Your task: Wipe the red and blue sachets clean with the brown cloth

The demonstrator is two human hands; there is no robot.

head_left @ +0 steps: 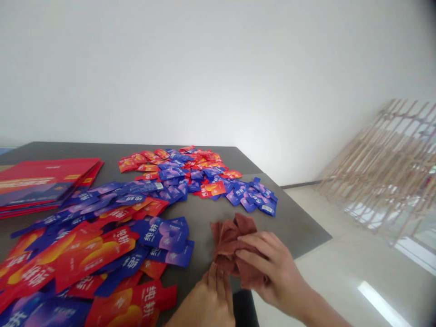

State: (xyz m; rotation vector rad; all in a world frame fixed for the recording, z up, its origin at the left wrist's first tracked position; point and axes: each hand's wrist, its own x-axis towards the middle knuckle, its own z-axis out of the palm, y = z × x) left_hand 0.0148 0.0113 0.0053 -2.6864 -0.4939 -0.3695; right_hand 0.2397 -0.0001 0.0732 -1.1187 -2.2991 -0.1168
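Note:
A crumpled reddish-brown cloth point(226, 234) is bunched up at the near right edge of the table. My right hand point(272, 268) grips it from the right, fingers curled over its folds. My left hand point(213, 297) comes from below, its fingers pressed together on the cloth's lower left edge; the thumb is hidden. Just left of my hands spreads a large heap of red-orange and blue-purple printed packets point(97, 252). Beyond the cloth lies another scatter of the same packets point(204, 175).
Flat red and purple printed bags point(47, 181) are stacked on the left of the dark grey table point(299, 227). A white wall point(204, 72) rises behind it. On the right, a slatted wooden rack point(381, 163) leans above the pale floor point(340, 272).

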